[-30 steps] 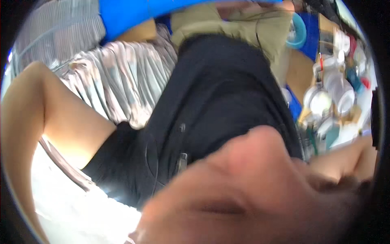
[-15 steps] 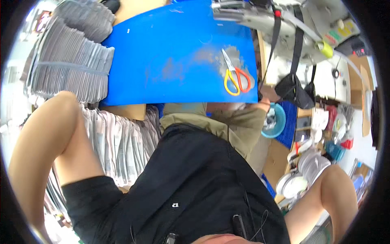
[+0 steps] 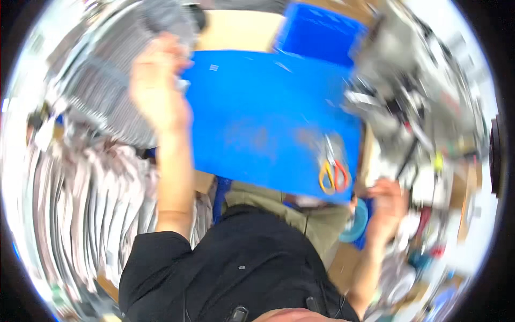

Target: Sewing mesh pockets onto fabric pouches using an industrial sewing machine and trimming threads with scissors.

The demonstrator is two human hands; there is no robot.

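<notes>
My left hand (image 3: pixel 161 80) is raised at the near side of a tall stack of grey fabric pieces (image 3: pixel 102 94); motion smears its fingers, so I cannot see whether it touches them. My right hand (image 3: pixel 387 206) is low beside the right front corner of the blue work surface (image 3: pixel 257 102), its fingers blurred. Scissors with one yellow and one red-orange handle (image 3: pixel 332 174) lie on the blue surface near that corner, left of my right hand.
A blurred grey machine (image 3: pixel 391 53) stands at the right. A blue tray (image 3: pixel 316 32) and a pale board (image 3: pixel 238 29) are at the back. Pale bundled fabric (image 3: pixel 91 204) fills the lower left. A light-blue basin (image 3: pixel 351 228) sits below the surface, among mixed items at the right.
My view has swung from my body onto the blue surface. My left arm has reached up toward the grey stack, and my right hand has come into view beside the surface's edge.
</notes>
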